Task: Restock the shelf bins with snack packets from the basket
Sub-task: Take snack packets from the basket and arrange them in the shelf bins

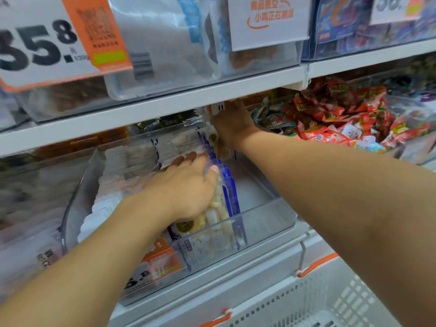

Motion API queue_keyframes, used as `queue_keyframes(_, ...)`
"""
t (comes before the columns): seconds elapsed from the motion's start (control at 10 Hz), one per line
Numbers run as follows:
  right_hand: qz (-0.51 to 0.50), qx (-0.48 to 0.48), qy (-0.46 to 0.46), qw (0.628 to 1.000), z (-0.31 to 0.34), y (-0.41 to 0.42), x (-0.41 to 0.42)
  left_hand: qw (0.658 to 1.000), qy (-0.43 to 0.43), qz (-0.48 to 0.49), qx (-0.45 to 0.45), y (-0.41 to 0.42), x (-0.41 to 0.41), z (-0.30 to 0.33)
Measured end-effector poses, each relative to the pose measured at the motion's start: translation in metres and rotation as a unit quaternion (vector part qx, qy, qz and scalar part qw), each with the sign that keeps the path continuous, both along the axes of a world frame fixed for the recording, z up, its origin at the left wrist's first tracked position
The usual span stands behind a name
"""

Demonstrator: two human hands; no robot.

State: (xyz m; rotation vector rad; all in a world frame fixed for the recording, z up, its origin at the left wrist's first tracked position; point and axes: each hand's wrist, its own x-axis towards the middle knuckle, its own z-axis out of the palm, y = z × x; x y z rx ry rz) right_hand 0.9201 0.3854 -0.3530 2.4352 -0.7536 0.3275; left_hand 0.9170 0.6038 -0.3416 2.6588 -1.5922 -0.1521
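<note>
In the clear bin [266,215] on the middle shelf, my left hand [188,190] presses flat, fingers straight, against the row of upright blue-edged snack packets [226,197], pushing them to the left side, while my right hand [232,123] reaches to the back of the bin near a packet; I cannot tell whether it grips anything. Restocking looks partway done: the bin's left half holds packets, its right half is bare. The white basket [330,293] below shows only its rim, contents not visible, and the neighbouring bin holds a heap of red packets [342,114].
</note>
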Motion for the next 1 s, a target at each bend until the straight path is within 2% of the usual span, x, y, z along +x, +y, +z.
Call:
queue_keyframes(0.3,-0.019,0.025,-0.005,1.000,-0.001,0.000,-0.002,1.000,0.008,0.005,-0.003,0.000,0.000,0.002)
queue_keyframes(0.5,-0.056,0.030,-0.042,0.997,-0.004,0.007,0.000,1.000,0.009,0.009,-0.003,-0.001,0.000,0.001)
queue_keyframes(0.7,-0.038,0.037,-0.075,0.996,-0.007,0.003,0.002,1.000,0.007,0.004,-0.003,-0.002,0.003,-0.001)
queue_keyframes(0.8,-0.024,0.075,-0.130,0.988,-0.003,0.003,-0.003,1.000,0.008,0.004,0.001,-0.003,0.004,-0.001)
queue_keyframes(1.0,-0.015,0.122,-0.115,0.986,0.024,0.023,-0.046,0.999,0.034,0.003,-0.041,-0.001,0.004,0.005)
